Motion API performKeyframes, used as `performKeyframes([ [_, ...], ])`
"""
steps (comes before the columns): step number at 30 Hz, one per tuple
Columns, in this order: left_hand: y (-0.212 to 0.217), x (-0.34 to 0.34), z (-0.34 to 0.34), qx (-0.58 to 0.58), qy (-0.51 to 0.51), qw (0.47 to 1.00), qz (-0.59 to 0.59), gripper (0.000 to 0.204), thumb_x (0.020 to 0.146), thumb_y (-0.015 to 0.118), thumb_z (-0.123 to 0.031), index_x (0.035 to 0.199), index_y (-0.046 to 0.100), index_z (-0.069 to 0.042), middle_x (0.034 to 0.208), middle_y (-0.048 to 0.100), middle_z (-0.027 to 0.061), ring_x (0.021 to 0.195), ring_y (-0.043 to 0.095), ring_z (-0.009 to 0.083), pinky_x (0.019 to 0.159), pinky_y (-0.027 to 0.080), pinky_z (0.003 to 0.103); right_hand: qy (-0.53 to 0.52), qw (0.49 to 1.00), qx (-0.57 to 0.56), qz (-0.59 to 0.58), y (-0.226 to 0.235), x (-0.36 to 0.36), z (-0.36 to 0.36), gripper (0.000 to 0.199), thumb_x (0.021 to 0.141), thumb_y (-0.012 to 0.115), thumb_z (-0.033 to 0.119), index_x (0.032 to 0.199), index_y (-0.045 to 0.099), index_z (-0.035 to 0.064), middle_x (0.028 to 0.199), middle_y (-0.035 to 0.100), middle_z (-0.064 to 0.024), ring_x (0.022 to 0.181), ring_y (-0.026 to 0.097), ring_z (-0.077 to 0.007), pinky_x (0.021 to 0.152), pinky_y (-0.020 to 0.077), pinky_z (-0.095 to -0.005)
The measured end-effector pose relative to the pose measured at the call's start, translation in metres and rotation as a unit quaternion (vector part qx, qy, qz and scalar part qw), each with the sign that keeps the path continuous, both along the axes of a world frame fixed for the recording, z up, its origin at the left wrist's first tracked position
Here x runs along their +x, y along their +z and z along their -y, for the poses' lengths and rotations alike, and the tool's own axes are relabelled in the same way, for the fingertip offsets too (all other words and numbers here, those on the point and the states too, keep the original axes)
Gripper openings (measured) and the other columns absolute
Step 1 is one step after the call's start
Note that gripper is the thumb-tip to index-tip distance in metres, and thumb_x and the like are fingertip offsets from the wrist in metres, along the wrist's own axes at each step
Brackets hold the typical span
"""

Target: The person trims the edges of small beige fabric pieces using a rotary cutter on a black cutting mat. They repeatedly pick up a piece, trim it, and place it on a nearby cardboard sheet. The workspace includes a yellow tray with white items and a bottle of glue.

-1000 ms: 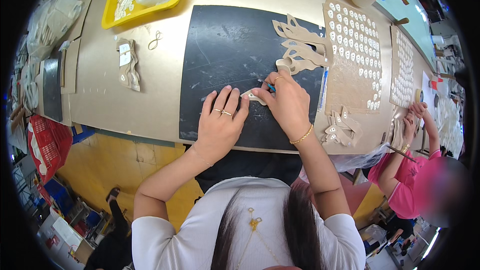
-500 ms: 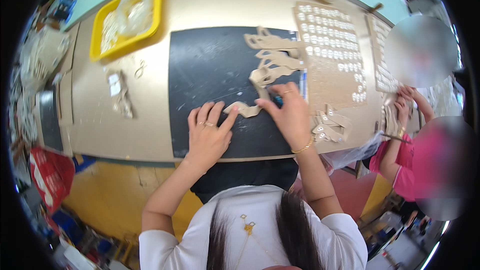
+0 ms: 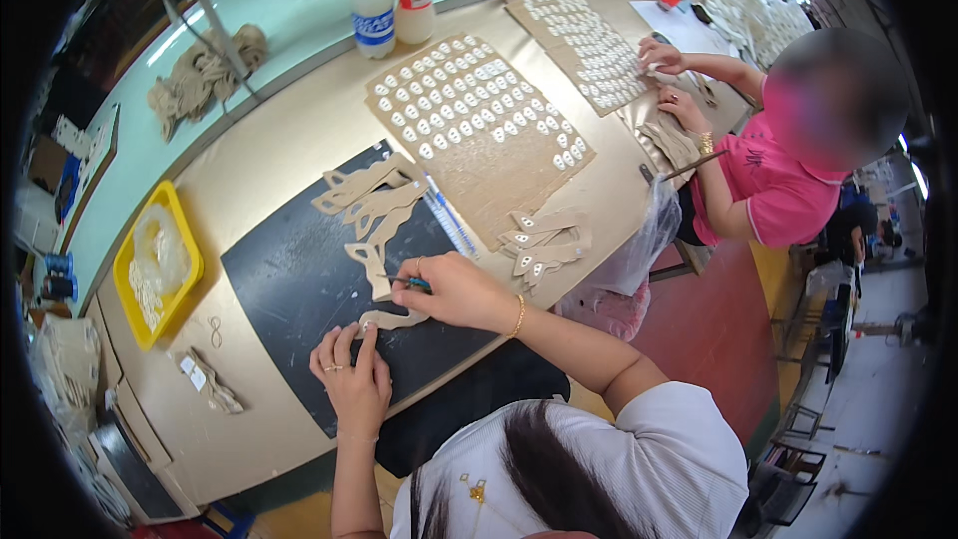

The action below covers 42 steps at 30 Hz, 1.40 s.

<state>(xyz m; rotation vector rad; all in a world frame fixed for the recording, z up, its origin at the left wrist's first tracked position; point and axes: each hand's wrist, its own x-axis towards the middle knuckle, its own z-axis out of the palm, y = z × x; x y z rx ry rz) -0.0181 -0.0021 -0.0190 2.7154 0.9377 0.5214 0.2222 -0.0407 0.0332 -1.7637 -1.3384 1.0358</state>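
A: Black mat [image 3: 299, 289] on the desk [image 3: 269, 160]; where's the tan cutout [image 3: 391, 319]?

B: Between both hands. Left hand [image 3: 351, 379] flat, pinning it; right hand [image 3: 449, 289] closed on teal tool [image 3: 411, 282], just above.

The mat [image 3: 299, 289] is black, and the table [image 3: 279, 145] under it is light brown. The cut-out shapes [image 3: 371, 202] on the mat are tan. The right hand [image 3: 454, 289] holds a tool [image 3: 411, 282] with a blue-green tip and wears a gold bracelet [image 3: 519, 315]. On the left, the tray [image 3: 190, 265] is yellow. On the far right, a person's shirt [image 3: 773, 185] is pink. The far board [image 3: 479, 125] is brown with rows of white spots.
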Motion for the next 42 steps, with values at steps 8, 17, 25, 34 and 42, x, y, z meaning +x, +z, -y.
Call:
performKeyframes([
  [8,0.004,0.002,-0.001,-0.021,-0.089,0.994,0.055,0.047,0.083,0.070,-0.006,0.130,0.063,-0.005,0.129,0.061,0.0113,0.125,0.055,0.0324,0.105,0.036,0.050,-0.075,0.986,0.078,-0.124,0.016,0.012,0.020,0.026,0.095,0.069,0.025,0.101,0.068,-0.0003,0.088,0.071,-0.0130,0.077,0.066,-0.0197,0.072,0.0501,-0.0341],
  [17,-0.001,-0.003,-0.001,-0.036,-0.057,0.992,0.107,0.048,0.083,0.069,0.003,0.130,0.062,-0.005,0.130,0.060,0.0131,0.119,0.058,0.0325,0.101,0.041,0.046,-0.338,0.908,0.083,-0.234,0.059,0.111,0.075,0.030,0.096,0.071,0.031,0.115,0.063,0.0079,0.067,0.047,0.0106,0.053,0.038,0.0008,0.046,0.0285,-0.0197],
  [25,-0.002,-0.003,0.000,-0.053,-0.045,0.992,0.102,0.046,0.088,0.065,0.003,0.134,0.062,-0.005,0.132,0.060,0.0128,0.119,0.057,0.0317,0.104,0.040,0.043,-0.527,0.798,0.243,-0.162,0.009,0.222,0.117,0.014,0.099,0.065,0.015,0.102,0.053,0.0083,0.077,0.051,0.0044,0.046,0.036,-0.0042,0.045,0.0307,-0.0216],
  [34,0.002,0.002,0.001,-0.056,-0.036,0.992,0.110,0.044,0.085,0.067,0.004,0.128,0.065,-0.005,0.128,0.061,0.0127,0.114,0.059,0.0323,0.099,0.043,0.044,-0.668,0.717,0.063,0.187,-0.106,0.212,0.212,0.039,0.101,0.060,0.032,0.115,0.052,-0.0032,0.087,0.066,-0.0132,0.069,0.062,-0.0265,0.066,0.0487,-0.0376],
  [42,0.024,0.057,0.007,-0.098,-0.115,0.979,0.140,0.045,0.081,0.070,0.001,0.125,0.067,-0.006,0.127,0.061,0.0148,0.119,0.058,0.0341,0.099,0.044,0.045,-0.368,0.885,0.085,0.273,-0.027,0.184,0.095,0.028,0.098,0.066,0.027,0.114,0.060,0.0037,0.103,0.066,-0.0144,0.090,0.064,-0.0295,0.085,0.0466,-0.0414],
])
